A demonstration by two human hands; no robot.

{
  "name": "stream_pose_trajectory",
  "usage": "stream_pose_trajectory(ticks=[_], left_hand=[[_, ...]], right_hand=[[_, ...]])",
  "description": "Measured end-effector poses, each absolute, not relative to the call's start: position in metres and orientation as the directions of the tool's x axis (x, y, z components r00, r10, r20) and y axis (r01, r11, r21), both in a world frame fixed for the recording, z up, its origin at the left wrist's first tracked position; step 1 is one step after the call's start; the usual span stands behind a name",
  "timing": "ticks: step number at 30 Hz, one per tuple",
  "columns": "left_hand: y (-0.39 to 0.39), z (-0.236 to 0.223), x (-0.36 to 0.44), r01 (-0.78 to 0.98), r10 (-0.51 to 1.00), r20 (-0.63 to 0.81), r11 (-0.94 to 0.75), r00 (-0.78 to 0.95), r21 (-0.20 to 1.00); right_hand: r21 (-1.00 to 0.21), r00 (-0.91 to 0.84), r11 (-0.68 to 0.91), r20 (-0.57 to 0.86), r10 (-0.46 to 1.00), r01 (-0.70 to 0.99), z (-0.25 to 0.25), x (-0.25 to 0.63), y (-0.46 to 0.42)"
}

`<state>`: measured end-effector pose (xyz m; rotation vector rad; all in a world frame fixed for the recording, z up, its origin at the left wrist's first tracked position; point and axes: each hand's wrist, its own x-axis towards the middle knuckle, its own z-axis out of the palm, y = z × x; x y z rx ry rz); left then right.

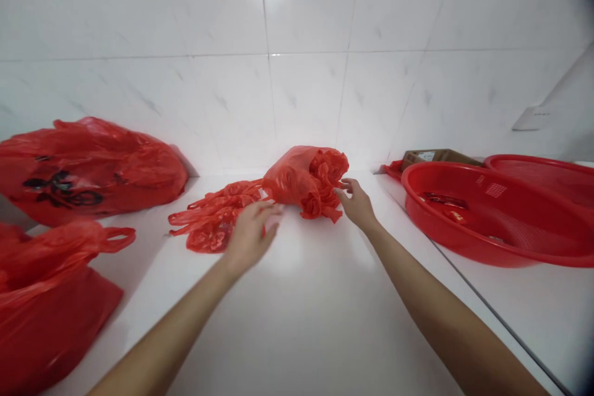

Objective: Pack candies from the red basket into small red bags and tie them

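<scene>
Head view: at twelve o'clock, a crinkled, rounded plastic bag — left hand loosely open, gripping nothing; right hand half-curled at its three-o'clock ruffles, grip unclear.

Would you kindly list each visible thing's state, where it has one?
Left hand: open, fingers slightly curled
Right hand: fingers curled, contact unclear
Bundled bag: bunched up, crumpled
Loose bags: crumpled, handles spread
Printed bag: bulging
Near bag: bulging
Front basket: upright, holding packets
Brown box: unclear if open
Rear basket: partly hidden
</scene>
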<state>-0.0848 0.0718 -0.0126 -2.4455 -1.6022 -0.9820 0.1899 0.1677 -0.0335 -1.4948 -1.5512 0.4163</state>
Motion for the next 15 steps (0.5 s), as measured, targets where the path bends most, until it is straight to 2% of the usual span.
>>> stream_pose_trajectory(ticks=[2, 4, 6, 10, 15], left_hand=[[0.077, -0.024, -0.046, 0.814, 0.715, 0.597, -0.555, 0.363, 0.170], [0.092, -0.031, -0.016, 0.849, 0.697, 0.611, -0.524, 0.375, 0.076], [0.115, -0.035, 0.002, 0.899, 0.746, 0.568, -0.437, 0.347, 0.025], [0.157, -0.037, 0.007, 0.938, 0.813, 0.500, -0.347, 0.299, 0.003], [0.177, -0.038, 0.005, 0.947, 0.829, 0.485, -0.321, 0.278, 0.007]], right_hand=[[-0.761, 0.170, 0.201, 0.378, 0.910, 0.617, -0.027, 0.176, 0.182], [-0.765, 0.175, 0.190, 0.368, 0.913, 0.616, -0.028, 0.165, 0.192], [-0.775, 0.153, 0.199, 0.355, 0.922, 0.599, -0.033, 0.158, 0.196], [-0.808, 0.152, 0.276, 0.406, 0.901, 0.521, -0.034, 0.171, 0.184], [-0.844, 0.373, 0.389, 0.518, 0.770, 0.370, 0.001, 0.227, 0.140]])
